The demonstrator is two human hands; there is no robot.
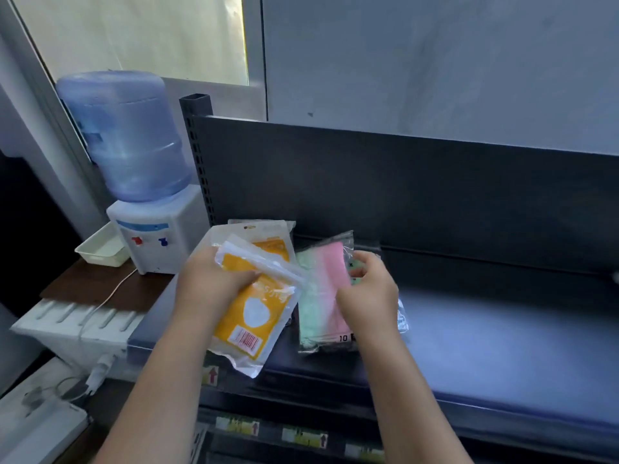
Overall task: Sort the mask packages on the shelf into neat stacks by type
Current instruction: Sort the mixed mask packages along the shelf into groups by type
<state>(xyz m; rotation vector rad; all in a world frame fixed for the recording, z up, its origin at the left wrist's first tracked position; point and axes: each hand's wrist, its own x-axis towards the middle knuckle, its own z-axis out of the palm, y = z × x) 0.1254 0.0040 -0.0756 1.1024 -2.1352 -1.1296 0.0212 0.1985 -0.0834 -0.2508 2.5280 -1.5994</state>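
Sorting looks midway: the left hand [214,279] grips the orange-and-white mask packages [254,313] at the shelf's [502,329] left end, the right hand [366,289] pinches the pink-and-green mask packs [321,296] beside them, and next each pile probably needs squaring.

Bare shelf [502,336] right of packages [321,296], dark back panel [402,195] behind, water dispenser [150,236] left

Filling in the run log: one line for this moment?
left hand: holds yellow packs | right hand: holds pink-green pack | both on shelf | sorting unfinished
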